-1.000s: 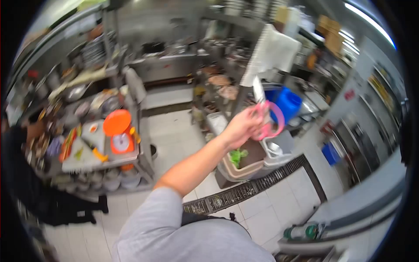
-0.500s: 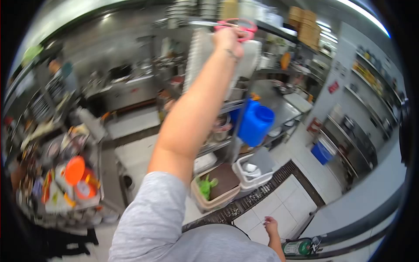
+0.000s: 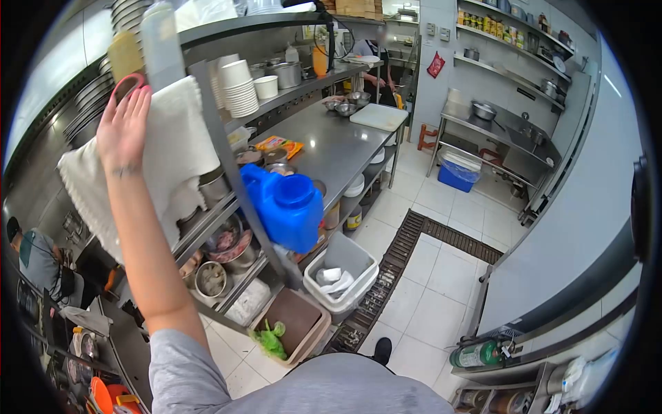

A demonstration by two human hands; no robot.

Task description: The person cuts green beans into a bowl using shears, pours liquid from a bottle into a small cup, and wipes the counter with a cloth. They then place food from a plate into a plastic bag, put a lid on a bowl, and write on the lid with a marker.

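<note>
Left hand (image 3: 125,131) is stretched way up to the top of the steel rack (image 3: 241,26), fingers straight and close together, palm showing, not curled around anything. The pink scissors handle (image 3: 129,81) is right there, one loop poking out just past the fingertips; the blades are hidden, and I honestly can't tell if the fingers are touching it. Can't tell you what the right hand's fingers are doing either, that one's out of frame. The scissors are up by two squeeze bottles, a clear one (image 3: 163,52) and a yellowish one (image 3: 125,55), with a white towel (image 3: 183,131) draped just below and partly behind the arm. Next to the towel there's a stack of white cups (image 3: 239,93), and lower on the rack sit metal pots, one with pale chunks in it (image 3: 212,279). A big blue jug (image 3: 296,221) is beside the rack post, in front of a steel table (image 3: 314,141) with a white cutting board (image 3: 376,117) on its far end. Down on the floor: a beige bin (image 3: 314,340) with crinkly green stuff (image 3: 270,339) in it, just beside a grey bin with a white rim (image 3: 350,252). Somebody in a cap (image 3: 38,259) is off at the lower left.
</note>
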